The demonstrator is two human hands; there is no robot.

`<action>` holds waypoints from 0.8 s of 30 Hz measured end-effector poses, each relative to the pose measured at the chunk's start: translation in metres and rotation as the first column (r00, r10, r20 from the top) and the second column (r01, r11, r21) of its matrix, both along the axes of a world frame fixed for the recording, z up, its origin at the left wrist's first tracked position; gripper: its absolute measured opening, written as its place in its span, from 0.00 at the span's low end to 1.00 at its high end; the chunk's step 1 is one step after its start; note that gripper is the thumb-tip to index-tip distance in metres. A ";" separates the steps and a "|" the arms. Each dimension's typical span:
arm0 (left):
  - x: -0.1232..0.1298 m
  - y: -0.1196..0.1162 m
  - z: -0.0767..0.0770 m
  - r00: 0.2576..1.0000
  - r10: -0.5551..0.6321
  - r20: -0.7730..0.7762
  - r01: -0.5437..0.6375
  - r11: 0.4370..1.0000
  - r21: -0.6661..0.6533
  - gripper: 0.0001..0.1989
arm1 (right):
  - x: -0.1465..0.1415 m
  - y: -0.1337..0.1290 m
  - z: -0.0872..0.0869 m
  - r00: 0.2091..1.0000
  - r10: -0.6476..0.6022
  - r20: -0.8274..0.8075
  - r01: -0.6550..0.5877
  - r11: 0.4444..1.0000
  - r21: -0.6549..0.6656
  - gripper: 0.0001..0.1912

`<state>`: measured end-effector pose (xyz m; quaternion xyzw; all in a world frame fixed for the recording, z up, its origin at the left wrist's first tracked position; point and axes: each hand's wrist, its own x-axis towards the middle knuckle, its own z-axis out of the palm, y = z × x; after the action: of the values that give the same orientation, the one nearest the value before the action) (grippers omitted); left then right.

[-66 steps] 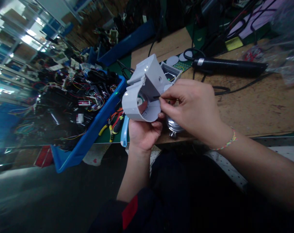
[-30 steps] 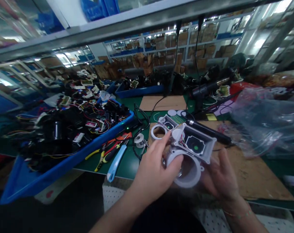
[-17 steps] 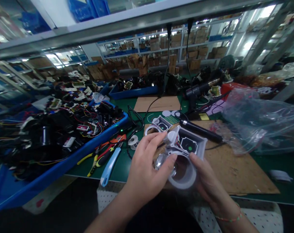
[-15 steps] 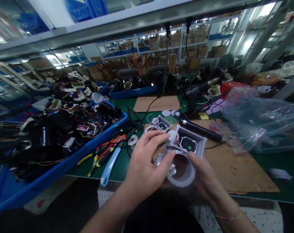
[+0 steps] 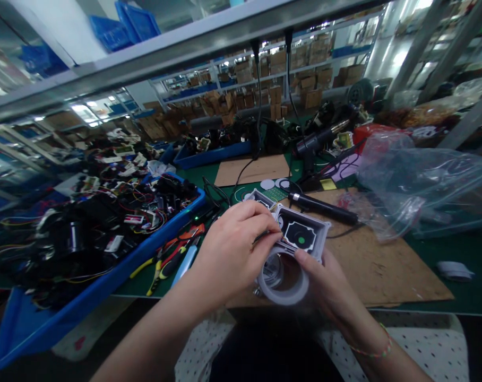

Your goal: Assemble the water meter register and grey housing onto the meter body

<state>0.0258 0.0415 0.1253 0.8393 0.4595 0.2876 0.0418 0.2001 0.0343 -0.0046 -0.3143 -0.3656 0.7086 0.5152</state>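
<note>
My right hand (image 5: 330,278) grips a grey plastic housing (image 5: 323,233) by its right side, thumb on the bridge between its square box and round ring. Inside the square box lies a black part with a white outline and a green dot (image 5: 301,241). My left hand (image 5: 241,244) is closed in a pinch at the box's left inner corner, on what look like thin wires, mostly hidden by the fingers. Through the ring shows a clear round piece (image 5: 272,271). Behind my left fingers, a second grey housing (image 5: 260,197) is partly covered.
A blue bin (image 5: 153,233) heaped with black parts and wires stands left, with pliers (image 5: 157,273) and a blue-handled tool (image 5: 187,262) beside it. A black rod-shaped tool (image 5: 324,207) lies on a brown board (image 5: 384,265). Plastic bags (image 5: 424,180) lie right; a shelf beam (image 5: 177,45) crosses above.
My left hand has gone from spread fingers over the housing to a pinch at its box corner. The housing has shifted slightly left in view, still in my right hand.
</note>
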 end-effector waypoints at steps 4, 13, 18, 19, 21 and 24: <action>-0.002 0.006 0.004 0.998 -0.052 -0.046 0.052 0.999 0.011 0.03 | 0.003 -0.001 0.010 0.998 0.031 0.046 -0.029 0.998 -0.056 0.28; -0.006 0.030 0.008 0.989 -0.030 0.142 0.020 0.997 0.068 0.01 | 0.012 -0.005 0.010 0.990 0.072 0.120 -0.045 0.976 -0.215 0.31; 0.001 0.044 -0.002 0.967 -0.053 0.250 0.034 0.996 0.082 0.03 | 0.011 -0.002 0.007 0.985 0.047 0.163 -0.005 0.969 -0.246 0.30; 0.001 0.045 -0.005 0.957 -0.062 0.283 0.041 0.996 0.080 0.03 | 0.011 -0.003 0.007 0.984 0.045 0.172 0.000 0.967 -0.254 0.30; 0.000 0.046 -0.011 0.932 -0.074 0.356 0.053 0.996 0.069 0.03 | 0.009 -0.003 0.008 0.982 0.050 0.180 0.001 0.963 -0.270 0.30; -0.003 0.045 -0.020 0.883 -0.083 0.463 0.059 0.996 0.066 0.04 | 0.005 -0.004 0.010 0.986 0.055 0.157 -0.014 0.968 -0.251 0.29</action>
<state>0.0232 0.0864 0.1053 0.7628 0.3979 0.4900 0.1400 0.2049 0.0303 0.0052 -0.4269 -0.3201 0.7296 0.4277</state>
